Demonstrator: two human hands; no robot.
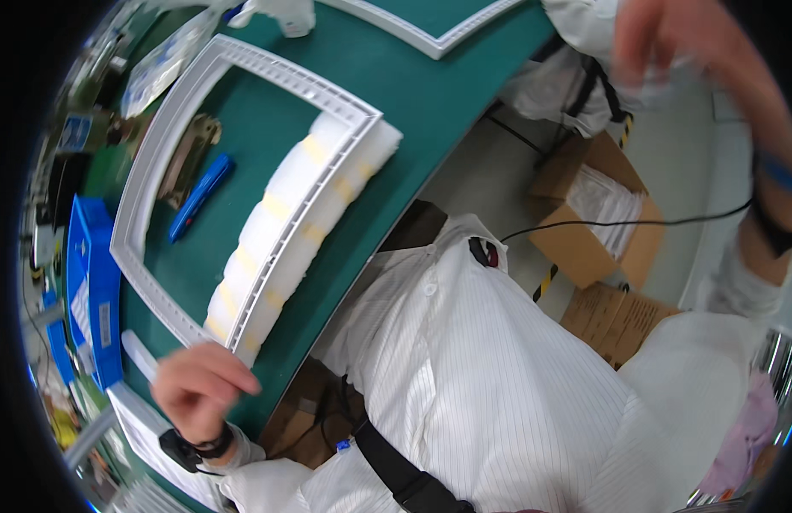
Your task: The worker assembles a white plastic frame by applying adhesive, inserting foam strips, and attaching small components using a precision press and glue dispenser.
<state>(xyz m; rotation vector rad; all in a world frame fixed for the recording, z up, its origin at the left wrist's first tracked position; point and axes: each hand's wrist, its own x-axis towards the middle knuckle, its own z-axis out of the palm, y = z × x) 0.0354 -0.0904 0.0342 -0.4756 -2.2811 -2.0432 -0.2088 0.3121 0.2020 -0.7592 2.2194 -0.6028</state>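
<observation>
With one side over soft foam (276, 192) on the tabletop (413, 103), the white frame (285, 73) — likely light, stiff — is best gripped at opposite sides; the left hand's (199, 385) fingers are loosely curled, seemingly empty, while the right hand's (682, 30) cannot be told for blur.

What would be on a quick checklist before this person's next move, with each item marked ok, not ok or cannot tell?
1. White foam pad under the near bar of the white frame: ok, foam shows on both sides of that bar.
2. Frame opening free of loose items: not ok, a blue pen-shaped tool lies inside it.
3. Second frame apart from the first: ok, a gap shows between them.
4. Left hand clear of the frame: cannot tell, it is at the lower corner and contact is unclear.
5. Right hand empty: cannot tell, it is blurred.
</observation>
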